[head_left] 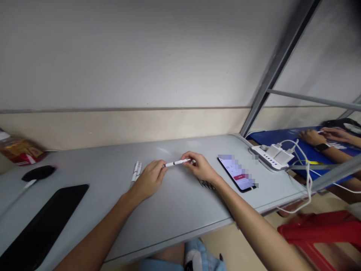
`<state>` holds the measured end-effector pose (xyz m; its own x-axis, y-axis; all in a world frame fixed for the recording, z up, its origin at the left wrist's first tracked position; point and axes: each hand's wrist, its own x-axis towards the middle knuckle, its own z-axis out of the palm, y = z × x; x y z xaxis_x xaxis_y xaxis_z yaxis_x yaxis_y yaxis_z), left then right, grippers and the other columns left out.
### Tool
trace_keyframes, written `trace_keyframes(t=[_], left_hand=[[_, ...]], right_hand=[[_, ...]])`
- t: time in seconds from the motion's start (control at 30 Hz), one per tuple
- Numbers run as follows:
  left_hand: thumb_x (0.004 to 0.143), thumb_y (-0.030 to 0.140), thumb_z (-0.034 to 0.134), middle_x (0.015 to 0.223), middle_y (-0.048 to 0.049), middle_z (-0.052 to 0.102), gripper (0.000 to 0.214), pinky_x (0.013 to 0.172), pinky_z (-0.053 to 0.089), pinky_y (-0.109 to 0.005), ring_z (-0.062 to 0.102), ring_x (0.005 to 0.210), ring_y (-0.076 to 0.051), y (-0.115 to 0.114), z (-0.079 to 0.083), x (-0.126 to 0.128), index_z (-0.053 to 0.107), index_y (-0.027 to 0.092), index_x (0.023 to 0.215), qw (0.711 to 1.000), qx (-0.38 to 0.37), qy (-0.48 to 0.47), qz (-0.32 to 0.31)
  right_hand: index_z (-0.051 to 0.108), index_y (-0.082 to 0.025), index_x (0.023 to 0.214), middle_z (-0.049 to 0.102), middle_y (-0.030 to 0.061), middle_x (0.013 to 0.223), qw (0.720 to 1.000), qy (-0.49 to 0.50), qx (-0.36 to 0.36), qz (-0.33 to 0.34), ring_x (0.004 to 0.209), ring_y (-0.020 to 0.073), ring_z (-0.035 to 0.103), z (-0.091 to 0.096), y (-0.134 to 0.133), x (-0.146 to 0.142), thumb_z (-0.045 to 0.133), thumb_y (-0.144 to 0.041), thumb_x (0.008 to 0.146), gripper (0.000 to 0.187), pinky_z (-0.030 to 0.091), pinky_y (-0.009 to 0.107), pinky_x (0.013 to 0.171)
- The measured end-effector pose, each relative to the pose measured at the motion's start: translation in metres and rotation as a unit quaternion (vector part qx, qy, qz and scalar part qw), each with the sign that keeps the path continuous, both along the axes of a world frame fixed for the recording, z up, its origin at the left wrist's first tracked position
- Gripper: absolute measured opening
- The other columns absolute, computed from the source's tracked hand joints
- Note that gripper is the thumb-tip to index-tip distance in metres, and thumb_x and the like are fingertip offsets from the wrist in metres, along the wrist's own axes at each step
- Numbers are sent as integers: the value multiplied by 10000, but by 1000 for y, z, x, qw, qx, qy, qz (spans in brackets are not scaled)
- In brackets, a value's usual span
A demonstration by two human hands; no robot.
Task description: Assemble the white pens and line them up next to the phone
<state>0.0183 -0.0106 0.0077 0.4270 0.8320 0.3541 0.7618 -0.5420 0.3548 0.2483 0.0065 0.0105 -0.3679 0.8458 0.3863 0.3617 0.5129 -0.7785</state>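
Observation:
A slim white pen (175,163) with a dark band is held level above the grey desk, stretched between both hands. My left hand (150,177) pinches its left end, fingers closed. My right hand (199,165) grips the other end between thumb and fingers. Beside my left hand lie a few white pens (137,171), partly hidden by it. Under my right wrist, several dark-and-white slender pieces (207,184) show on the desk, too covered to tell their kind.
A lit phone (237,173) lies right of my right arm, near a white power strip (269,158) with plugs and cables. At left are a black mat (45,229), a computer mouse (38,173) and a bottle (21,148). Another person's hands (321,137) work at a blue table; a red stool (321,229) stands below.

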Motion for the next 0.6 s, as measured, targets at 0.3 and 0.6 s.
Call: trace_keyframes(t=[0.3, 0.6], left_hand=[[968, 342, 328, 920, -42, 591, 221, 777, 446, -336, 574, 848, -199, 1, -3, -1, 492, 218, 1050, 999, -33, -18, -1], [973, 309, 325, 845, -31, 577, 180, 720, 424, -306, 559, 772, -181, 5, -5, -5, 471, 208, 945, 1000, -19, 13, -1]], right_hand=[[645, -185, 998, 645, 42, 897, 1000, 7, -8, -13, 785, 150, 560, -1, 2, 3, 594, -307, 831, 213, 410, 251, 678], [655, -198, 1034, 653, 46, 959, 1000, -8, 10, -6, 830, 150, 573, -1, 2, 3, 631, -214, 803, 233, 420, 250, 695]])
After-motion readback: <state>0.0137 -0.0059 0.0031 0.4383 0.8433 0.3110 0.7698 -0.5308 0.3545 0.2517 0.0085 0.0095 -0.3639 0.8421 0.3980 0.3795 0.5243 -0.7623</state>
